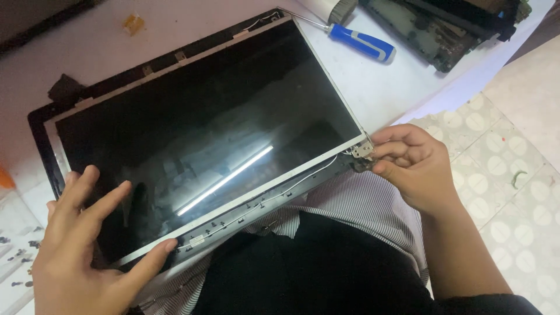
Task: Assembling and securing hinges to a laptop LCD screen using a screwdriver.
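Observation:
A laptop screen panel (204, 128) with a dark glossy face lies in its black back cover on a white table, its near edge over my lap. My left hand (87, 245) rests on the panel's near left corner, fingers spread on the glass and thumb along the lower metal edge. My right hand (411, 166) pinches the small metal hinge bracket (363, 149) at the panel's near right corner. A thin white cable (280, 192) runs along the lower edge of the cover.
A blue-and-white-handled screwdriver (359, 42) lies on the table beyond the panel's far right corner. A dismantled laptop base (443, 29) sits at the top right. Small screws (17, 256) lie at the left edge. Patterned floor tiles (513, 163) show on the right.

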